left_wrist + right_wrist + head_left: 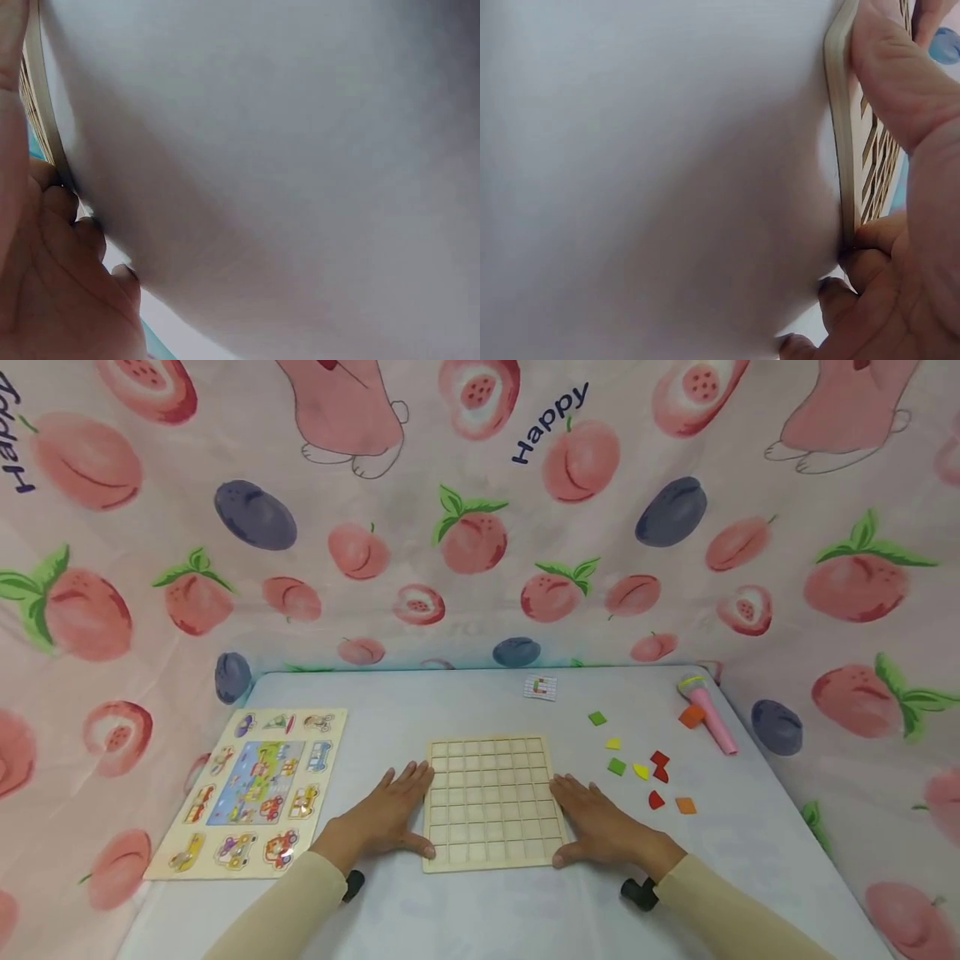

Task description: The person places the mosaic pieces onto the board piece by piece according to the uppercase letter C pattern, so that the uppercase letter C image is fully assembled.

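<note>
A light wooden board with a square grid [491,802] lies flat on the white table between both hands. My left hand [384,817] rests along its left edge, fingers stretched forward and thumb at the near left corner. Along the right edge lies my right hand [600,827], posed much the same, its thumb by the near right corner. In the right wrist view the board's edge [841,142] runs between thumb and fingertips, which touch it at the table. The left wrist view shows the left hand's fingertips [90,238] down at the cloth beside the board's edge [43,105].
A picture puzzle board [180,852] with vehicle pieces lies on the left. To the right are scattered several small pieces, including a green square [617,766], a red piece [656,799] and an orange square [686,806]. A pink toy microphone [712,718] and a small pattern card [540,687] sit farther back.
</note>
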`<action>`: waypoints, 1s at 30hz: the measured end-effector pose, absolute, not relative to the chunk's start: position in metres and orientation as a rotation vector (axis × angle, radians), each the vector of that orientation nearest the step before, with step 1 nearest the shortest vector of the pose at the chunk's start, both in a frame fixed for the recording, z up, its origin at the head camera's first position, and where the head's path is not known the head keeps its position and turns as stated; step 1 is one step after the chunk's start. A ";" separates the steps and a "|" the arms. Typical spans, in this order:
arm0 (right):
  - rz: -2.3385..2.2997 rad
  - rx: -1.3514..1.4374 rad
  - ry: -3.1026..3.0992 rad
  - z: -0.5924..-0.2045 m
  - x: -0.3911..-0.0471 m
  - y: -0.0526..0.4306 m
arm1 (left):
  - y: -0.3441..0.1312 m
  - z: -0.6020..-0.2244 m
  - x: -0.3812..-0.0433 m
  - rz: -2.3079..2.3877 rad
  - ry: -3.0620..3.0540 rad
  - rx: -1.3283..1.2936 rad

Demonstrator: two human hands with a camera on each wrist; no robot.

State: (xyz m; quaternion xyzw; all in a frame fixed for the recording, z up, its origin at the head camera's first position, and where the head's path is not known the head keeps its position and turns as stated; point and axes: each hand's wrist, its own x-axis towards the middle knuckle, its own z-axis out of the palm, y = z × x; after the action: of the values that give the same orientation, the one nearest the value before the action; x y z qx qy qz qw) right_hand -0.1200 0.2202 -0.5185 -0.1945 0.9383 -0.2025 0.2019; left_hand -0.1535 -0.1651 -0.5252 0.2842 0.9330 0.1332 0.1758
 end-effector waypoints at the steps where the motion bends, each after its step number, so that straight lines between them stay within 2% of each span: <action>1: -0.556 -0.543 2.619 -0.519 -0.120 0.220 | -0.166 -0.525 -0.153 0.396 2.640 0.803; 21: -0.643 -0.484 2.663 -0.518 -0.126 0.226 | -0.166 -0.527 -0.153 0.442 2.607 0.788; 25: -0.714 -0.448 2.717 -0.513 -0.136 0.234 | -0.166 -0.527 -0.155 0.443 2.601 0.772; 30: -1.064 -0.208 2.770 -0.509 -0.166 0.266 | -0.168 -0.527 -0.155 0.411 2.609 0.789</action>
State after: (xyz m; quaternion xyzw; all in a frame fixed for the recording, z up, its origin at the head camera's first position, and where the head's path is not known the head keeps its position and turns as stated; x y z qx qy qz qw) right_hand -0.1656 0.2662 -0.5085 -0.0697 0.9280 -0.3565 0.0833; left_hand -0.1545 -0.1677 -0.5274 0.2809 0.9291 0.1463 0.1911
